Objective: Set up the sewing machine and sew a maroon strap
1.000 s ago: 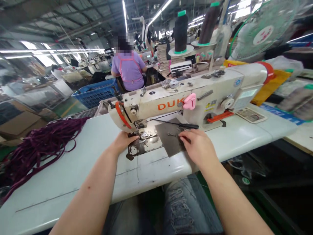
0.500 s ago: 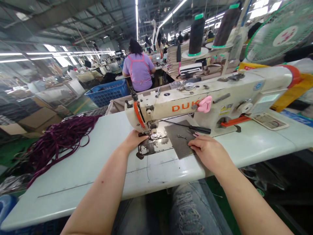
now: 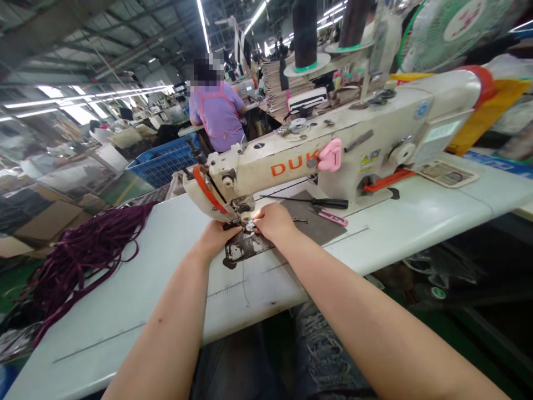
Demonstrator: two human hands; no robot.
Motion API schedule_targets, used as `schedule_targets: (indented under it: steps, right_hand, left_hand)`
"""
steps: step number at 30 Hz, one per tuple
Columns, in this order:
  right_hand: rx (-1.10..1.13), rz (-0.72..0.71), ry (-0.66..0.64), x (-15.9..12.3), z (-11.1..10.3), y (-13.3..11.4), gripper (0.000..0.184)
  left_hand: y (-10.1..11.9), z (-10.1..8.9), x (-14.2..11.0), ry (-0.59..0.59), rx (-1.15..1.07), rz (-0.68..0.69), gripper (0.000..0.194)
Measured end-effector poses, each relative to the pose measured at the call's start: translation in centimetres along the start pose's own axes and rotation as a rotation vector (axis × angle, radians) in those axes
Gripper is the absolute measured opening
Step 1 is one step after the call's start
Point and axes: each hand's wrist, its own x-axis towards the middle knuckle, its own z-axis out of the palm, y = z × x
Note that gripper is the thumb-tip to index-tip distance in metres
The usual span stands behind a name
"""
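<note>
At the needle end of a white sewing machine (image 3: 250, 178), my left hand (image 3: 212, 239) is closed with its thumb at the left of the presser foot (image 3: 249, 225). Something dark shows by its fingertips, too small to name. From the right side my right hand (image 3: 273, 222) reaches the same foot, its fingertips pinched together. Whatever they hold is hidden. A grey sheet (image 3: 328, 232) lies to the right, bearing pink thread snips (image 3: 333, 216) and a small metal part (image 3: 300, 220). Behind them rests a screwdriver with a black handle (image 3: 331, 203).
A heap of dark purple strips (image 3: 95, 250) lies on the left of the white table (image 3: 166, 283). Large thread cones (image 3: 305, 39) and a green fan (image 3: 453, 33) stand behind the machine. A person in purple (image 3: 219, 114) sits beyond, beside a blue crate (image 3: 162, 161).
My right hand has left the snips on the grey sheet and moved left to the presser foot. My left hand stays by the needle. The view has shifted slightly.
</note>
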Motion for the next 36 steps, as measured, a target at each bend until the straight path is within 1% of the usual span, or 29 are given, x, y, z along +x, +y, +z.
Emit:
schedule_targets:
  steps: [4, 8, 11, 16, 21, 24, 28, 36]
  right_hand:
    - [0.02, 0.026, 0.042, 1.2, 1.4, -0.5, 0.016]
    - [0.054, 0.029, 0.072, 1.2, 2.2, -0.4, 0.016]
    - [0.069, 0.006, 0.089, 1.1, 2.5, -0.3, 0.016]
    - [0.075, -0.006, 0.093, 1.1, 2.7, -0.4, 0.017]
    - [0.115, 0.0, 0.085, 1.1, 2.8, -0.4, 0.016]
    - [0.153, 0.004, 0.065, 1.1, 2.8, -0.2, 0.014]
    - [0.186, 0.005, 0.033, 1.2, 2.9, 0.1, 0.012]
    - [0.162, 0.009, 0.032, 1.1, 2.5, -0.1, 0.013]
  left_hand:
    - [-0.1, -0.1, 0.1, -0.002, -0.017, -0.016, 0.061]
    - [0.2, 0.0, -0.1, 0.018, -0.065, -0.018, 0.068]
    - [0.3, 0.1, -0.2, 0.024, -0.086, -0.001, 0.067]
    - [0.0, 0.0, -0.2, 0.022, -0.078, 0.017, 0.065]
    - [0.4, -0.1, -0.4, 0.052, -0.069, -0.07, 0.071]
    - [0.8, 0.1, -0.5, 0.074, -0.057, -0.095, 0.074]
    - [1.2, 0.4, -0.6, 0.06, -0.065, -0.091, 0.074]
    - [0.8, 0.4, -0.7, 0.072, -0.079, -0.084, 0.072]
